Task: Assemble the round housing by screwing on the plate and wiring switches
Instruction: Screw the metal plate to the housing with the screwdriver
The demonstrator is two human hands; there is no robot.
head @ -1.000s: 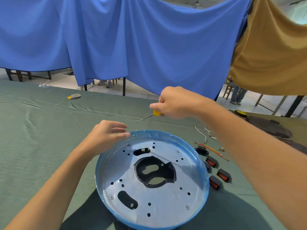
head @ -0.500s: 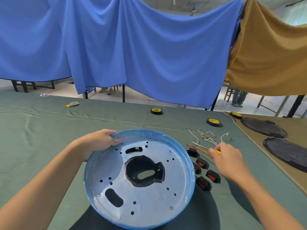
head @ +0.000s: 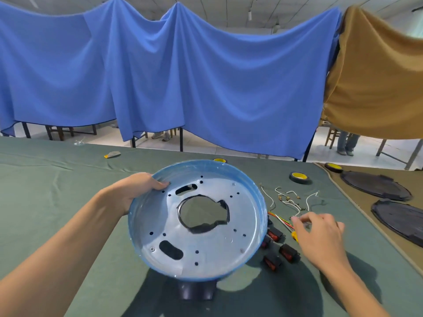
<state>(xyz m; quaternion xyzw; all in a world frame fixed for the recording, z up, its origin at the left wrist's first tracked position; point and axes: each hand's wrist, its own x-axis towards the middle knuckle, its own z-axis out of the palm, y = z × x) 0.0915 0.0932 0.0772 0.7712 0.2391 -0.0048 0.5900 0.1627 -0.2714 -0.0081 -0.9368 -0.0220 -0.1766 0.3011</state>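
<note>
The round housing [head: 257,195] has a blue rim and a silver perforated plate screwed inside. It is tilted up towards me, its lower edge near a dark part [head: 196,291] on the table. My left hand [head: 135,191] grips the rim at the upper left, thumb inside. My right hand [head: 320,236] hovers with curved fingers over the loose white wires [head: 288,200] and a red-yellow wire bundle [head: 279,219]. The screwdriver's yellow handle [head: 294,235] shows at that hand's left edge; whether the hand holds it is hidden. Several black and red rocker switches [head: 289,252] lie right of the housing.
Black and yellow tape rolls [head: 299,177] sit behind the wires. Two dark round covers [head: 375,188] lie on the brown cloth at the right. A small grey and yellow tool [head: 112,154] lies far left. Blue curtains [head: 206,88] hang past the table's far edge.
My right hand carried the screwdriver from above the housing down to the wires on the right. My left hand took the rim and tilted the housing up towards me.
</note>
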